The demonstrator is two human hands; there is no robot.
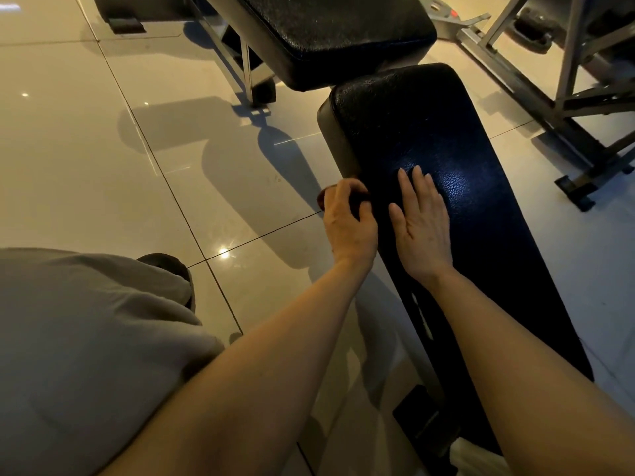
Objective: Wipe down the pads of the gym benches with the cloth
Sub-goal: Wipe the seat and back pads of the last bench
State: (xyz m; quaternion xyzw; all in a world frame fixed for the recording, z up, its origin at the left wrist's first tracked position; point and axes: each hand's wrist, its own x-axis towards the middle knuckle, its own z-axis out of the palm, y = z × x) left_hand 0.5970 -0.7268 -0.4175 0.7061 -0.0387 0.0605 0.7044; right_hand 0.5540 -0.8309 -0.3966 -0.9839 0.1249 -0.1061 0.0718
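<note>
left hand (348, 221) grips, apparently, cloth (357, 198) | right hand (421, 225) flat on pad (481, 214)

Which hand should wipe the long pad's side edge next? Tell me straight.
Left. The left hand already grips the dark reddish cloth against the near bench pad at its side edge. The right hand lies flat on top, holding nothing.

Bench pad (457, 207) is lying open beyond the flat right hand (421, 231), its top bare up to a second pad (330, 32) crowding the far end. Left of the gripping left hand (347, 221), bare tile floor (103, 149) is stretching wide; a metal frame (563, 97) is standing well right.
</note>
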